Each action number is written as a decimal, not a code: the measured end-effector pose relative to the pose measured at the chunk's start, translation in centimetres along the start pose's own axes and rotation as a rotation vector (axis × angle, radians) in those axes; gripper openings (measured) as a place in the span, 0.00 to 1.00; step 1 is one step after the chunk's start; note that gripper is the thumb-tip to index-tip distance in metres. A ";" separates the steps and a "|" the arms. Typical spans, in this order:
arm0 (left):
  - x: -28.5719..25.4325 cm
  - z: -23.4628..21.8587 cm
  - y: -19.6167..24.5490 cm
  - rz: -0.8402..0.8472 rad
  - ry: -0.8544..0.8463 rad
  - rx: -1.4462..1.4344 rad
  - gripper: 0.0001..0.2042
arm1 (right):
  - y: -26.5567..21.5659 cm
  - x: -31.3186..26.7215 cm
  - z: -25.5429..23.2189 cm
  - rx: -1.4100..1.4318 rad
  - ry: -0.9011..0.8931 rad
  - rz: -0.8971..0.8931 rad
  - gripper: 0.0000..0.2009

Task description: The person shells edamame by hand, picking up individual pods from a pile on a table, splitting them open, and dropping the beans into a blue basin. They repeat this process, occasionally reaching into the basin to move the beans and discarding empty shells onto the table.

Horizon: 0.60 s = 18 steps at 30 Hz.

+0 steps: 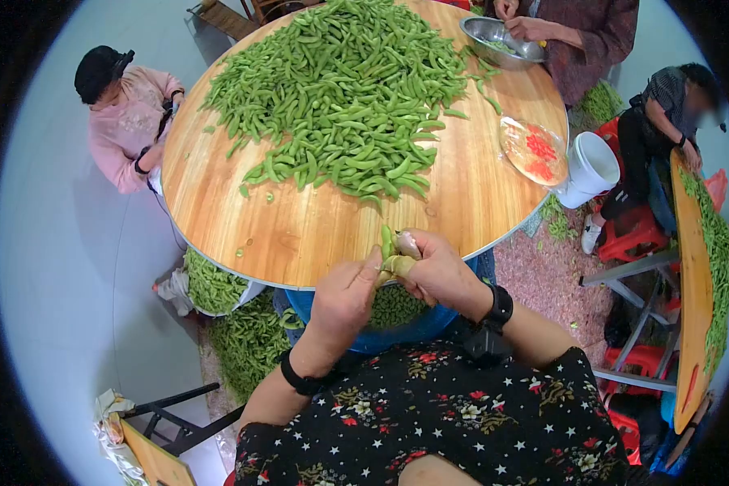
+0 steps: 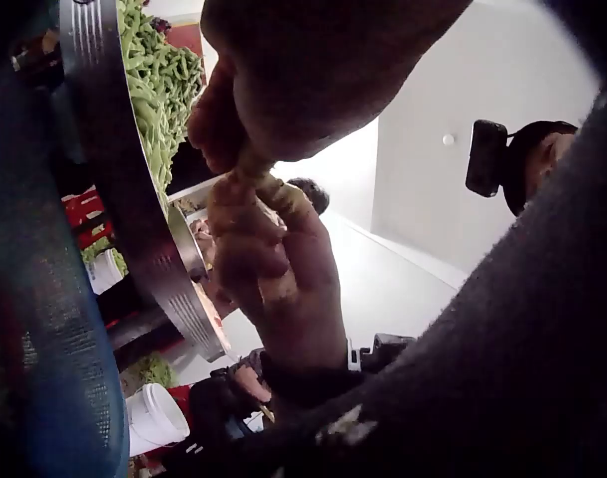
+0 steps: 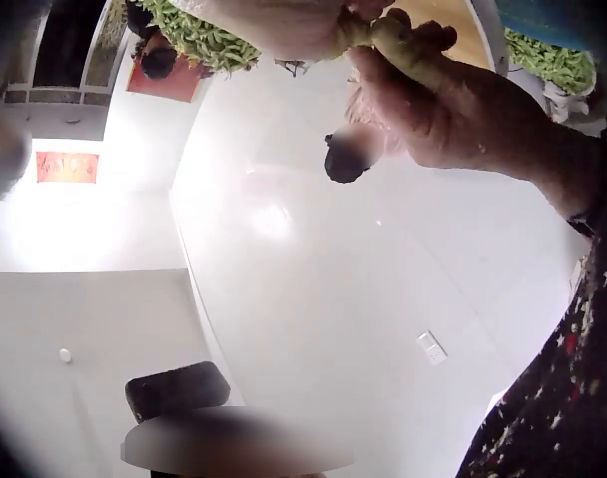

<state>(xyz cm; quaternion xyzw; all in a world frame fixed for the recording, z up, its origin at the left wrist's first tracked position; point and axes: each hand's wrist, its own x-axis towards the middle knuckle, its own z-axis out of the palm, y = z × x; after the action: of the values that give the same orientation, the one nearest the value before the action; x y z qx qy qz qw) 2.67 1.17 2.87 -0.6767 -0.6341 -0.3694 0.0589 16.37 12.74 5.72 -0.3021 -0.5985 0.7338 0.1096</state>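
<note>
A green pod (image 1: 387, 241) stands up between the fingertips of the left hand (image 1: 340, 301), which pinches it over the table's near edge. The right hand (image 1: 449, 275) meets it there, its thumb wearing a shiny cover (image 1: 409, 245) and its fingers curled round the pod's side; a yellowish covering (image 1: 398, 265) shows on a finger. In the left wrist view the left hand (image 2: 323, 70) and right hand (image 2: 283, 279) touch at the fingertips. Below them, a blue basin (image 1: 304, 304) holds small green beans (image 1: 395, 308).
A big heap of pods (image 1: 348, 97) covers the round table's (image 1: 211, 194) far part. Near its right edge are a metal bowl (image 1: 502, 42), a plastic-wrapped plate (image 1: 535, 151) and white buckets (image 1: 593, 166). Other people sit left, far right and right. More pods (image 1: 251, 348) lie on the floor.
</note>
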 end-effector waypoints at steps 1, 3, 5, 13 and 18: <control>0.0 0.1 0.0 0.038 0.021 -0.012 0.19 | 0.0 0.0 0.0 -0.020 0.002 0.017 0.03; -0.2 0.2 0.0 0.076 0.040 -0.023 0.20 | 0.1 0.2 0.0 -0.027 -0.014 0.001 0.02; -0.4 0.3 -0.1 0.079 0.039 -0.066 0.17 | 0.3 0.5 -0.1 -0.034 -0.029 -0.016 0.02; -0.2 0.5 -0.8 -0.778 0.019 -1.013 0.09 | 0.7 1.5 0.3 0.111 -0.012 0.055 0.05; -0.1 0.6 -0.9 -0.742 0.092 -0.798 0.07 | 3.1 2.4 0.3 -0.208 0.200 -0.376 0.08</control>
<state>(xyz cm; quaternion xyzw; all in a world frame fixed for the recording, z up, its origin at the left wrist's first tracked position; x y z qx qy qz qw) 2.14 1.52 2.06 -0.3606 -0.6377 -0.6066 -0.3088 14.90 12.98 2.06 -0.2661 -0.7030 0.6011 0.2714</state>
